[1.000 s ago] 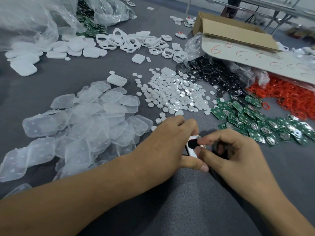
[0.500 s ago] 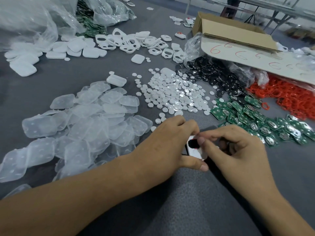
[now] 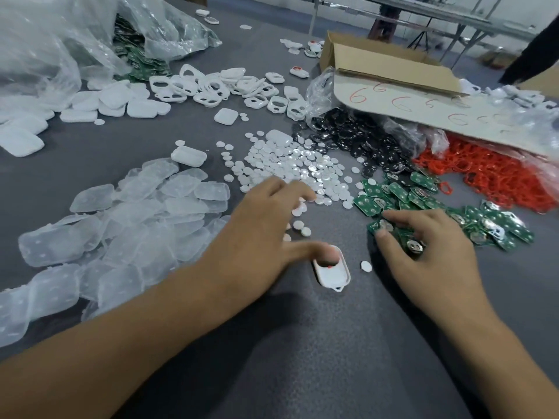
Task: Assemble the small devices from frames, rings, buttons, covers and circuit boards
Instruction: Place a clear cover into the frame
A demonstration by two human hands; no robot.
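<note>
A small white frame (image 3: 332, 272) with a red ring showing in its hole lies on the grey table (image 3: 302, 343). My left hand (image 3: 257, 234) is spread above it, thumb tip resting in the frame's hole and fingers stretched toward the pile of white round buttons (image 3: 296, 167). To the right, my right hand (image 3: 423, 246) lies on the heap of green circuit boards (image 3: 405, 195), with thumb and forefinger curled round one board at the heap's near edge. Clear covers (image 3: 136, 219) are heaped at the left.
Black discs (image 3: 348, 137) and red rings (image 3: 490, 173) lie by an open cardboard box (image 3: 393, 71) at the back right. White frames (image 3: 230, 89) and white shells (image 3: 99, 101) sit further back, next to plastic bags (image 3: 60, 46). A loose button (image 3: 366, 266) lies beside the frame.
Both hands let go of the frame, which now lies on the table. The left hand spread out toward the buttons; the right hand moved right onto the circuit boards.
</note>
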